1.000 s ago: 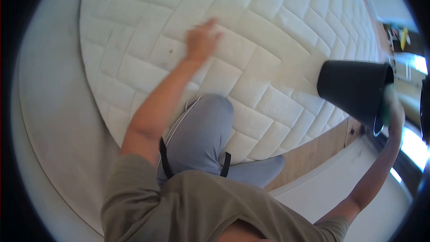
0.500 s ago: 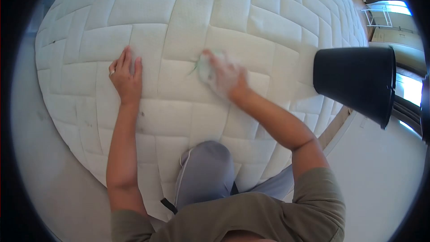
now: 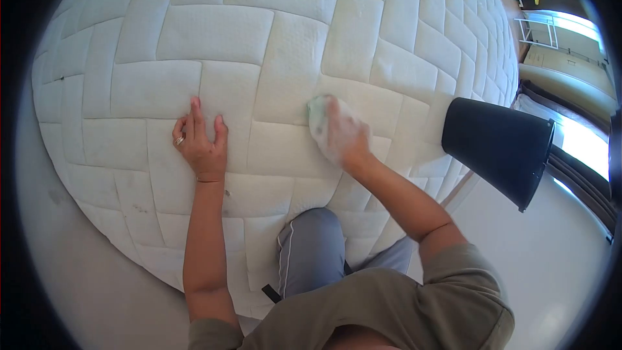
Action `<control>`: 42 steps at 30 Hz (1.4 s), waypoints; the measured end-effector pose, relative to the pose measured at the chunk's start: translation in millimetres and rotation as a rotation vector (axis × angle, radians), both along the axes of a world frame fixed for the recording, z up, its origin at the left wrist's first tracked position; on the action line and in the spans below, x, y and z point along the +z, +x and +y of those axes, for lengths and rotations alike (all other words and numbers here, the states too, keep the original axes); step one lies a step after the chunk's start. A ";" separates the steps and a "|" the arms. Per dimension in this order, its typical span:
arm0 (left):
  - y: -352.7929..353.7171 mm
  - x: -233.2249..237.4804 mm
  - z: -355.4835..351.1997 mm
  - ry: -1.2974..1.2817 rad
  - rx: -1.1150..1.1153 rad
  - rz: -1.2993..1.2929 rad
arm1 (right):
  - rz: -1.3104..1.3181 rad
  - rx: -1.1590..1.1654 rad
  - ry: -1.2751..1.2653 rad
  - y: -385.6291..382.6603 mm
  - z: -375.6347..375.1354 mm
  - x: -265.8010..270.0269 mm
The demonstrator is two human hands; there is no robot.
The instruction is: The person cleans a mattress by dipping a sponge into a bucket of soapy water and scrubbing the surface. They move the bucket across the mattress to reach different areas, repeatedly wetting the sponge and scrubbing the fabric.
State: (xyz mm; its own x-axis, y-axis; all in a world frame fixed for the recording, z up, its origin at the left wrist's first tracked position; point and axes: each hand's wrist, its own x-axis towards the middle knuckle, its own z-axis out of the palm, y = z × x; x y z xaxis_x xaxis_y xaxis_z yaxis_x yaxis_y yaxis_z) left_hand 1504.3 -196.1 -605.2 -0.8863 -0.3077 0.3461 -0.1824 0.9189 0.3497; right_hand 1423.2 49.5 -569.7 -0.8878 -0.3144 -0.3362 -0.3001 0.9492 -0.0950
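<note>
Where the right hand (image 3: 350, 139) lies, a pad (image 3: 317, 111) protrudes.

The right hand (image 3: 345, 133), blurred, partly hides a pale green item (image 3: 316, 109); the top edge crops the mattress (image 3: 295, 42).

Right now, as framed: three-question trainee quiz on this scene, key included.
1. Which hand holds the pale green, rounded, soft-looking pad over the cream, quilted-fabric mattress?
2. True or false: the left hand wears a shiny, silver-coloured ring.
3. In the picture, the tapered, black bucket appears: A) left of both hands; B) between them; C) right of both.

Key: 1. The right hand. 2. True. 3. C.
</note>
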 end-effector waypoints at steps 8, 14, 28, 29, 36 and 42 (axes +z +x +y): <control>0.2 2.1 4.0 0.011 0.012 -0.052 | 0.417 0.222 0.159 -254.4 -42.2 -93.1; 98.7 44.8 -30.8 0.146 0.262 0.093 | 0.100 0.096 0.083 -27.7 -6.7 -14.9; 391.1 -35.6 -145.1 0.284 1.477 -0.329 | 0.195 0.107 0.232 -186.7 -36.5 -27.6; 388.7 -39.8 -145.7 0.142 1.464 -0.357 | 0.174 0.014 0.212 -135.5 -33.1 -25.5; 397.9 -59.2 -155.6 0.035 1.531 -0.465 | 0.040 0.077 0.283 -78.8 -13.8 -22.9; 383.0 -49.3 -151.3 0.017 1.539 -0.421 | 0.097 -0.344 0.016 -247.3 -61.2 -28.0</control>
